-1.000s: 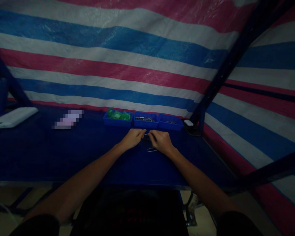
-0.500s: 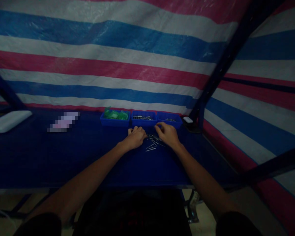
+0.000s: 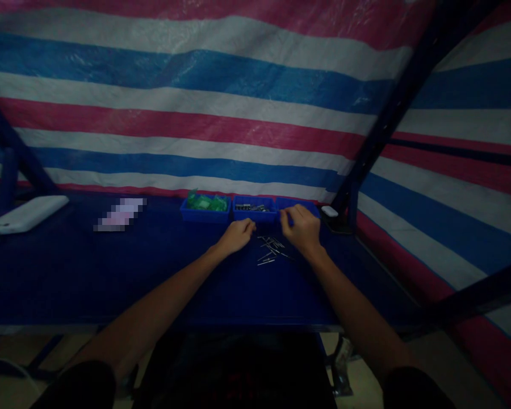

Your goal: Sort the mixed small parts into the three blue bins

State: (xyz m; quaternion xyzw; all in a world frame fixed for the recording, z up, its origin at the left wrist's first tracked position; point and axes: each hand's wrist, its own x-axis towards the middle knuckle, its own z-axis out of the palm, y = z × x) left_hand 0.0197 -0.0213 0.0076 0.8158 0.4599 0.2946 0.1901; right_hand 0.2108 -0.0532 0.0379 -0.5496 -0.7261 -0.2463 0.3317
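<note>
My left hand [image 3: 237, 234] is closed just above the blue table, with its fingertips pinched together at the left of a loose pile of thin metal pins [image 3: 272, 245]. What it pinches, if anything, is too small to make out. To the right of the pile, my right hand [image 3: 302, 228] is raised in front of the right blue bin [image 3: 286, 201] and covers much of it. Its fingers are curled with thumb and forefinger close together; whatever they hold cannot be made out.
The middle blue bin [image 3: 255, 216] holds small metal parts, and the left bin [image 3: 206, 216] holds green plastic bags. A small white case [image 3: 329, 211] lies by the frame post at right. A white device [image 3: 29, 215] and a blurred-out item [image 3: 121, 215] lie at left.
My right hand has moved right and away from the pins, toward the right bin. The left hand's fingers have drawn together into a pinch. The whole view has shifted slightly.
</note>
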